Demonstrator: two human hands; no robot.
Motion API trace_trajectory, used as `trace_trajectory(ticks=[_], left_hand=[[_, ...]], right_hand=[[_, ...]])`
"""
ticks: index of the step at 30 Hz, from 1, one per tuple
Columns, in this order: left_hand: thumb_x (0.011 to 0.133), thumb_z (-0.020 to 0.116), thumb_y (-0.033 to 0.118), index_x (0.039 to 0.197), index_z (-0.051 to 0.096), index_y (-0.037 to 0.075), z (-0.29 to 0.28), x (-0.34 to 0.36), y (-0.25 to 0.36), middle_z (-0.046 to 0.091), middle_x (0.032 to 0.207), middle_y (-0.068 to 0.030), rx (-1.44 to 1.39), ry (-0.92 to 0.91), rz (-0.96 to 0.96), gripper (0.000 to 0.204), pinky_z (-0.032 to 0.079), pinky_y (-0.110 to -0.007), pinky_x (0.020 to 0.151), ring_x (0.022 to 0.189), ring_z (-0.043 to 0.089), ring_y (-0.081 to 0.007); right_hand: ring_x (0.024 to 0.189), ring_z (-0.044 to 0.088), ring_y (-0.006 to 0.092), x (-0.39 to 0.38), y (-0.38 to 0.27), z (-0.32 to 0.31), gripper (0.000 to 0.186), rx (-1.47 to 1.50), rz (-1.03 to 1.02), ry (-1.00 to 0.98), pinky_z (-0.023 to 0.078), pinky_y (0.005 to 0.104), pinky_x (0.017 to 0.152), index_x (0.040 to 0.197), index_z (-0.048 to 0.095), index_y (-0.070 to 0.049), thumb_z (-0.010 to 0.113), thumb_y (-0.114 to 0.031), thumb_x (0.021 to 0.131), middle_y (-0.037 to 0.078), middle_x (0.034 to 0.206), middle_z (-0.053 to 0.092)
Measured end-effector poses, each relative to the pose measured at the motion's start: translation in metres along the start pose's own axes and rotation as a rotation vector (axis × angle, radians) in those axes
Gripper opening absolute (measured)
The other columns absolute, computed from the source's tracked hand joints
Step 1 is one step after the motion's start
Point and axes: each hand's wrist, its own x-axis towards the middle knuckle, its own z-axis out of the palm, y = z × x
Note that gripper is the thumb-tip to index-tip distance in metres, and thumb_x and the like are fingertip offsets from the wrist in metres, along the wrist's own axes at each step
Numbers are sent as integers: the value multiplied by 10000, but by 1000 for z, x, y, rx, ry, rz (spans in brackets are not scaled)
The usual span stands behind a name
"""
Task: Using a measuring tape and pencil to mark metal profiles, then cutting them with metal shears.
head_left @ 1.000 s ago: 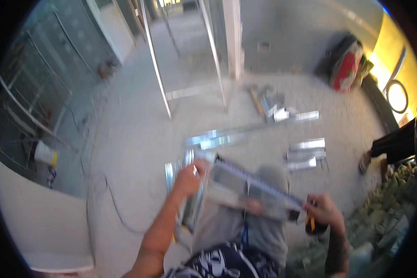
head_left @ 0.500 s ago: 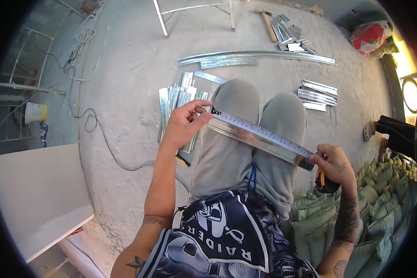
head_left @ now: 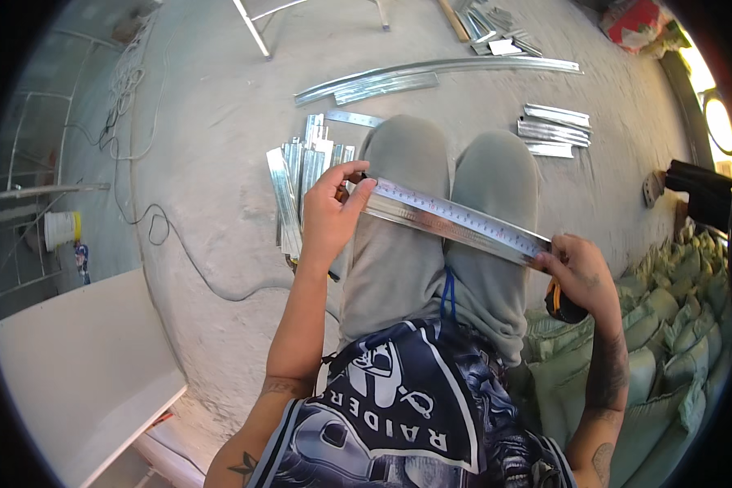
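My left hand (head_left: 333, 207) pinches one end of a shiny metal channel (head_left: 435, 232) and the silver tape blade (head_left: 455, 214) laid along it, over my grey-trousered knees. My right hand (head_left: 576, 272) holds the other end, thumb on the blade, with the black-and-orange tape measure case (head_left: 564, 302) hanging beneath its fingers. The channel slopes down from left to right. Beside my left hand, on the floor, lie cut metal pieces (head_left: 281, 191) and a flat steel ruler (head_left: 352, 118).
Ahead lie long channels (head_left: 512, 67), short pieces (head_left: 555, 130), offcuts (head_left: 500, 45) with a hammer (head_left: 451, 20) and ladder legs (head_left: 260, 37). Left are cables (head_left: 207, 276), a bucket (head_left: 61, 230) and a white board (head_left: 77, 358). Green sacks (head_left: 642, 366) are piled right.
My view has tilted down since a second ago, bringing more floor and my torso into sight. Both hands keep their hold on the channel and tape, now slightly higher in the picture.
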Motion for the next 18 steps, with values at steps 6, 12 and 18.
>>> trace_trajectory(ticks=[6, 12, 18], left_hand=[[914, 721, 135, 1149, 655, 26, 10, -6, 2, 614, 758, -2, -6, -10, -27, 268, 411, -216, 569, 631, 506, -52], [942, 692, 169, 1136, 650, 30, 17, -9, 2, 598, 694, -2, 48, -32, -27, 242, 444, -227, 598, 632, 559, -71], [948, 678, 152, 1135, 648, 23, 20, -9, 4, 592, 674, -5, 64, -16, 19, 230, 437, -231, 591, 620, 553, -72]], right_hand=[[708, 597, 393, 0, -2, -1, 366, -195, 114, 108, 436, 468, 648, 818, 549, 27, 719, -296, 832, 215, 689, 570], [895, 625, 438, 1, -1, -5, 388, -296, 162, 254, 490, 481, 808, 1094, 625, -32, 681, -342, 867, 229, 991, 614], [784, 673, 402, 9, 23, -12, 508, -180, 61, -24, 519, 437, 752, 1240, 639, 4, 668, -348, 874, 235, 814, 677]])
